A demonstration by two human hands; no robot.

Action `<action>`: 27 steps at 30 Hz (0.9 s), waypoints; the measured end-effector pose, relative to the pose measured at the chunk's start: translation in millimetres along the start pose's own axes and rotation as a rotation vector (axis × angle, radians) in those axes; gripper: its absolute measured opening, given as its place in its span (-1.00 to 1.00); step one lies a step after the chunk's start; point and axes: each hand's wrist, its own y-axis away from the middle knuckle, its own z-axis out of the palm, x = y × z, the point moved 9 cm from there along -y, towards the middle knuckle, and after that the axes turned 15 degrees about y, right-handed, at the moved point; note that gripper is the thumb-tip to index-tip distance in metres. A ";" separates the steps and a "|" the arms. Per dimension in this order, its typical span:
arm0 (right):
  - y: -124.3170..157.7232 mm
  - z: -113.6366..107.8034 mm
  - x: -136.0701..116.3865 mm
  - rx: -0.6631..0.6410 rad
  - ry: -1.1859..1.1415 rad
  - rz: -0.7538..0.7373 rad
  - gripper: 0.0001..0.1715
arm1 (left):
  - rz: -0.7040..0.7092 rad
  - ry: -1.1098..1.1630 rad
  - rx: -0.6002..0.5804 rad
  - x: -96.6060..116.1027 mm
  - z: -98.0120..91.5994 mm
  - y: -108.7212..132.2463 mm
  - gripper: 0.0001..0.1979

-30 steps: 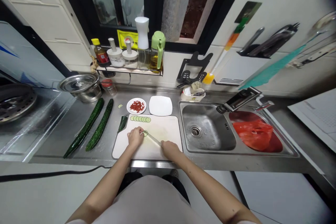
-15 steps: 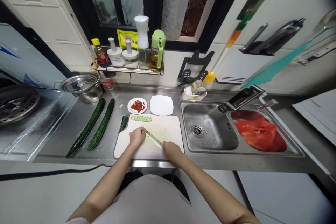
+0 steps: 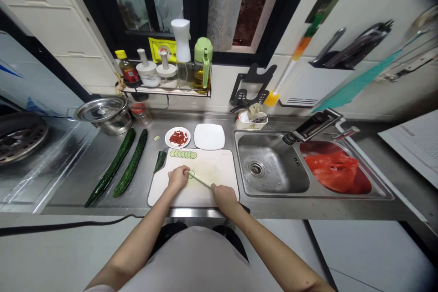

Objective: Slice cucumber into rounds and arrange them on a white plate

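My right hand (image 3: 225, 195) is closed around a knife (image 3: 202, 180), whose narrow blade points left across the white cutting board (image 3: 222, 164). Its dark handle end shows beyond my wrist. The blade tip meets a thin cucumber slice (image 3: 191, 174), pinched at its left edge by my left hand (image 3: 178, 177). Behind my hands, several overlapping cucumber slices (image 3: 183, 154) lie in a row along the board's far edge. A dark green cucumber piece (image 3: 160, 161) rests against the board's left corner.
Two whole cucumbers (image 3: 132, 164) lie left of the board. Behind it stand a plate of chopped red bits (image 3: 178, 138) and a white square plate (image 3: 209, 137). A lidded steel pot (image 3: 104, 114) is at the back left. To the right is a sink (image 3: 273, 164) with a red bag (image 3: 333, 171).
The knife blade has turned slightly in my right hand, and its dark handle end now shows behind the wrist. My left hand stays at the slice. The whole view has shifted a little.
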 end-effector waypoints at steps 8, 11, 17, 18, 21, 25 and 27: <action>7.4 -3.0 15.5 -0.041 -0.017 0.005 -0.67 | -0.024 0.011 -0.006 -1.5 -0.2 -0.1 -0.74; 11.1 -2.0 22.7 -0.049 -0.029 0.004 -0.67 | -0.023 0.027 -0.003 -0.2 -0.6 0.1 -0.79; 16.0 0.7 33.6 -0.069 -0.117 0.002 -0.65 | -0.037 0.035 0.034 -7.3 -11.4 -3.9 -0.84; 16.4 1.8 35.5 -0.076 -0.132 0.008 -0.65 | -0.047 0.034 0.056 -10.5 -16.4 -5.7 -0.84; 16.3 6.0 40.5 -0.094 -0.153 0.028 -0.65 | -0.081 0.016 0.135 -20.6 -35.8 -12.3 -0.83; 13.5 10.1 43.7 -0.077 -0.157 0.037 -0.66 | -0.126 -0.041 0.237 -30.2 -61.8 -20.0 -0.78; 12.0 10.8 44.6 -0.064 -0.159 0.038 -0.67 | -0.144 -0.074 0.268 -32.1 -70.7 -22.2 -0.76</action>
